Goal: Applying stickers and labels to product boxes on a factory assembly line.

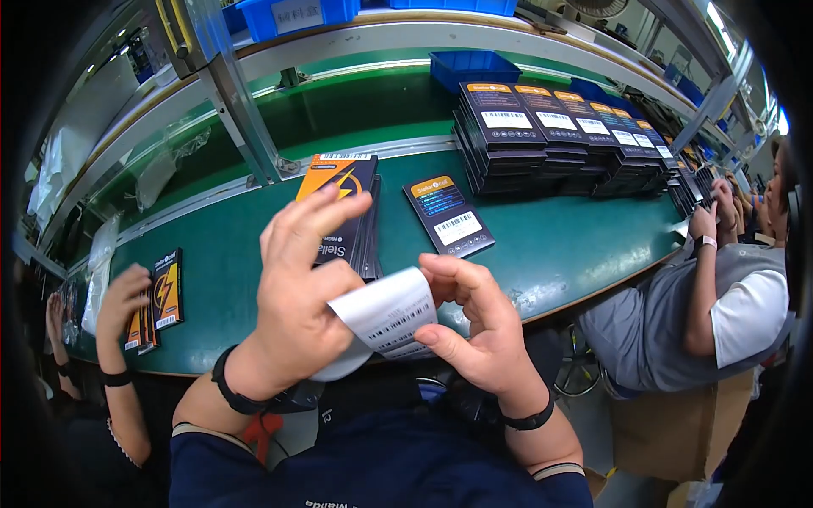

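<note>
A curved white strip of barcode labels [391, 306] is held up in front of my body, its printed side partly facing up. My left hand [296, 296] grips the strip's left end, with its other fingers raised and spread. At the opposite end, my right hand [481, 330] has its thumb on the strip's edge and its index finger by the top corner. Behind my left hand stands a stack of black and orange boxes [343, 182], partly covered by my fingers. One black box with an orange top and a white barcode label [447, 215] lies flat to its right.
Several tall stacks of black boxes [542, 140] fill the far right of the green table [542, 241]. A blue bin [474, 68] sits behind them. Another person's hand [124, 296] is near small boxes [167, 288] at left; a seated person [677, 313] works at right. A metal post [241, 114] rises behind.
</note>
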